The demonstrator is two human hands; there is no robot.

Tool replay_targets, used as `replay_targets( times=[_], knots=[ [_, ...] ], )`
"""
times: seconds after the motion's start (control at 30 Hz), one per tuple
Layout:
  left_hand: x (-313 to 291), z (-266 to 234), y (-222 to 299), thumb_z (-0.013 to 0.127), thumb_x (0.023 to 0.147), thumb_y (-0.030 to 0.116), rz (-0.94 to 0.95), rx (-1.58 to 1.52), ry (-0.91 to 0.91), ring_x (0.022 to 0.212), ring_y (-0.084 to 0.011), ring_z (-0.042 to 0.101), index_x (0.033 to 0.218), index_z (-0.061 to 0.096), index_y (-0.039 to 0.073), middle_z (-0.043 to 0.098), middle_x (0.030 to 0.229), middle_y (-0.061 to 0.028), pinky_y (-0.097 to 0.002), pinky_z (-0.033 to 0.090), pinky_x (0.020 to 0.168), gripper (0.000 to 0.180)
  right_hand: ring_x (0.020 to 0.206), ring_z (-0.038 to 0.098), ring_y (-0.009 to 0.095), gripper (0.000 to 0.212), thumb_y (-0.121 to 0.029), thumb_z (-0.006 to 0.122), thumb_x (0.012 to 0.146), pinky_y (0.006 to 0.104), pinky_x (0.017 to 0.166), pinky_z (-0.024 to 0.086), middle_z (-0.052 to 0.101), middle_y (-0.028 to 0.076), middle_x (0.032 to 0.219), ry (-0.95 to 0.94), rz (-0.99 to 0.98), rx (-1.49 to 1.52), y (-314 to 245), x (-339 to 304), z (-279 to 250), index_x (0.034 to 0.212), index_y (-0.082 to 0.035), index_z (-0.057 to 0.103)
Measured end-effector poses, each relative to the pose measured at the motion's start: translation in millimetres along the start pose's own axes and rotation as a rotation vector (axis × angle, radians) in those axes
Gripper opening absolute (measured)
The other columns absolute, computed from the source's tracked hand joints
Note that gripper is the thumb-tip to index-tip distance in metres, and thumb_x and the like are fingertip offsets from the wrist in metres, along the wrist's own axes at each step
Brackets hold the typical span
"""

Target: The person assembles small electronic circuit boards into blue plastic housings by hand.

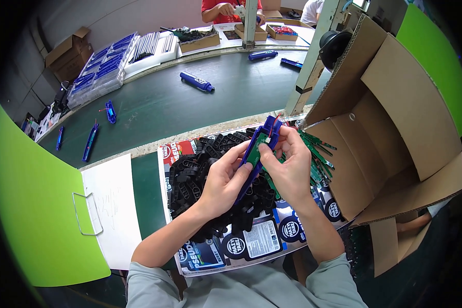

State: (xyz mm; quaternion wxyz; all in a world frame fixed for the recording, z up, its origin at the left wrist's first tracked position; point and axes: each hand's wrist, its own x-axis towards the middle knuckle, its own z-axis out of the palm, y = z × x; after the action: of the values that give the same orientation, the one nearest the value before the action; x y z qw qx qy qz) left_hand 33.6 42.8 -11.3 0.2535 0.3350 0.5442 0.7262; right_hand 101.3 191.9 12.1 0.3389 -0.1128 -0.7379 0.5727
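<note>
Both my hands hold a blue plastic half-casing [273,126] tilted over the table. A narrow green circuit board [254,154] lies in the casing, with a white connector and a red wire near its far end. My left hand [225,177] grips the casing's left side, its thumb on the board's lower part. My right hand [291,167] closes round the far right side, its thumb pressing on the board near the connector. Beneath my hands is a pile of black plastic parts [190,179]. Several loose green circuit boards [321,161] lie fanned out beyond my right hand.
A large open cardboard box [390,149] stands at right. Across the back runs a green conveyor belt [154,102] carrying blue casings [196,82]. A metal post [313,66] rises beyond my right hand. At left are a green panel [36,205] and white paper [113,215]. Another person [223,13] works opposite.
</note>
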Motion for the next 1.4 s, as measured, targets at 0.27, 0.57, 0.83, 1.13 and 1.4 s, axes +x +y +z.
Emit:
replay_targets(
  times=[0.27, 0.57, 0.83, 1.13, 1.4],
  knots=[
    [19.4, -45.0, 10.0, 0.056, 0.106, 0.006, -0.05, 0.186, 0.168, 0.092, -0.0136, 0.067, 0.152, 0.047, -0.002, 0.066, 0.11, -0.0077, -0.0293, 0.057, 0.078, 0.048, 0.083, 0.066, 0.012, 0.041, -0.013, 0.078, 0.095, 0.0276, 0.072, 0.051, 0.072, 0.007, 0.093, -0.062, -0.063, -0.007, 26.7, 3.9, -8.3, 0.131, 0.003, 0.065],
    [92.7, -249.0, -29.5, 0.055, 0.102, 0.002, -0.094, 0.615, 0.533, 0.081, -0.011, 0.063, 0.146, 0.057, 0.002, 0.064, 0.097, -0.0039, -0.0276, 0.052, 0.071, 0.045, 0.089, 0.067, 0.03, 0.025, -0.014, 0.075, 0.091, 0.042, 0.087, 0.052, 0.068, 0.011, 0.092, -0.492, -0.071, -0.533, 49.1, -2.3, -6.6, 0.112, -0.003, 0.073],
    [103.0, -356.6, -72.2, 0.057, 0.091, 0.005, -0.171, 1.137, 0.73, 0.095, -0.0369, 0.072, 0.132, 0.07, 0.007, 0.074, 0.104, -0.0228, -0.0455, 0.055, 0.092, 0.043, 0.106, 0.059, 0.031, 0.032, -0.018, 0.076, 0.089, 0.0421, 0.094, 0.048, 0.062, 0.012, 0.11, -0.657, -0.19, -0.651, 36.8, -5.4, -12.3, 0.117, -0.003, 0.074],
    [114.1, -364.6, -44.1, 0.061, 0.088, 0.012, -0.243, 1.633, 0.708, 0.136, -0.0362, 0.051, 0.141, 0.065, 0.012, 0.057, 0.145, -0.0169, -0.0502, 0.043, 0.114, 0.053, 0.108, 0.057, 0.029, 0.027, -0.018, 0.082, 0.085, 0.0411, 0.093, 0.047, 0.062, 0.009, 0.114, -0.729, -0.261, -0.667, 33.9, 4.0, -16.7, 0.109, -0.007, 0.076],
    [227.5, -301.7, -97.4, 0.06, 0.088, -0.005, 0.285, 2.011, 0.149, 0.147, -0.0376, 0.046, 0.147, 0.059, 0.012, 0.046, 0.16, -0.0198, -0.0476, 0.041, 0.119, 0.061, 0.098, 0.067, 0.026, 0.024, -0.008, 0.082, 0.085, 0.037, 0.092, 0.052, 0.073, 0.008, 0.103, -0.723, 0.077, -0.221, 41.4, 25.5, -26.8, 0.106, -0.004, 0.071]
  ],
)
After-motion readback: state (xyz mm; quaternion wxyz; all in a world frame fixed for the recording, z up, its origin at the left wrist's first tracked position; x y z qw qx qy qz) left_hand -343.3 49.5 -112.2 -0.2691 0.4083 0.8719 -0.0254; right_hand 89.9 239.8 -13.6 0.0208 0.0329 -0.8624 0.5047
